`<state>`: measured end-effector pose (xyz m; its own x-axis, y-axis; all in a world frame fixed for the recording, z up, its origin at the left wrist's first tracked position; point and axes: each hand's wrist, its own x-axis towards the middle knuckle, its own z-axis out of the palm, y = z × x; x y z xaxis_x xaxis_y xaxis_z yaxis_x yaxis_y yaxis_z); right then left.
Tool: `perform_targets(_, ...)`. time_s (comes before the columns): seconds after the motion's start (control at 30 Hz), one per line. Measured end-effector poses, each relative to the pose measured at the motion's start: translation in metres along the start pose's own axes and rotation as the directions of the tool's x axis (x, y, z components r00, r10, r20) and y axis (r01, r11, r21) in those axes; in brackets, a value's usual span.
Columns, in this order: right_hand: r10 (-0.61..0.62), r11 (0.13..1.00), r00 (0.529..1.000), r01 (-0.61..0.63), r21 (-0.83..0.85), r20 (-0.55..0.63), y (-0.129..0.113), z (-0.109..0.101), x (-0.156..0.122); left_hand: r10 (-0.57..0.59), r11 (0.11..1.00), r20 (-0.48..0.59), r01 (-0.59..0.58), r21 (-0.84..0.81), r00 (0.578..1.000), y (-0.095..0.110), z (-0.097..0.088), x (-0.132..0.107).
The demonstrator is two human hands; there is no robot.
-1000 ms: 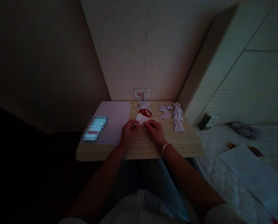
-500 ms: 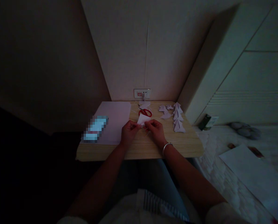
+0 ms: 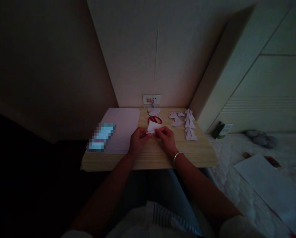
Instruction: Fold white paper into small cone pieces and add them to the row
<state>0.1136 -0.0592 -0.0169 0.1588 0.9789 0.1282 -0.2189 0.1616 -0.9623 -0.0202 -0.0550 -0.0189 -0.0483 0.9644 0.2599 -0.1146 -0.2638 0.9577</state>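
Head view, left grip (image 3: 138,138): pinching the left side of the small white paper (image 3: 154,126) between thumb and fingers.
Right grip (image 3: 166,136): pinching the same piece near its lower right corner; I wear a bracelet (image 3: 178,159) on this wrist.
Paper status: held just above the surface (image 3: 198,157), between my two grips; its near edge appears turned up, so I judge this fold part-made. Exact crease hidden by my fingers.
Scissors (image 3: 156,117): red-handled, lying just beyond the held piece, in neither grip.
Scraps (image 3: 153,111): beyond the scissors, by the wall; cutting has, I judge, been done.
Folded row (image 3: 190,123): pointed pieces lined up along the right side; these look complete.
Small folded pieces (image 3: 173,115): left of that row; I judge them shaped but not joined to it.
Remaining work: at least the held piece; total count cannot be told.
Large paper (image 3: 124,124): at left, no writing visible.
Phone (image 3: 102,137): on the large paper; screen pixelated, unreadable.
Green packet (image 3: 217,130): on the bed (image 3: 223,158), well right; lettering too small and dark to read, brand unknown.
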Motion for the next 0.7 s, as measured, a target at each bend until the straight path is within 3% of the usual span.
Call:
perform_targets(0.4, -0.019, 1.000, 1.000, 0.019, -0.001, -0.016, -0.0005, 0.0015, -0.0019, 0.015, 0.999, -0.004, -0.015, 0.030, 1.000, -0.0027, -0.0020, -0.0006)
perform_targets(0.7, -0.017, 1.000, 0.999, 0.017, -0.006, -0.028, 0.0050, 0.0014, 0.0001, -0.096, 0.983, -0.010, 0.094, -0.157, 0.995, 0.0010, 0.0007, 0.0007)
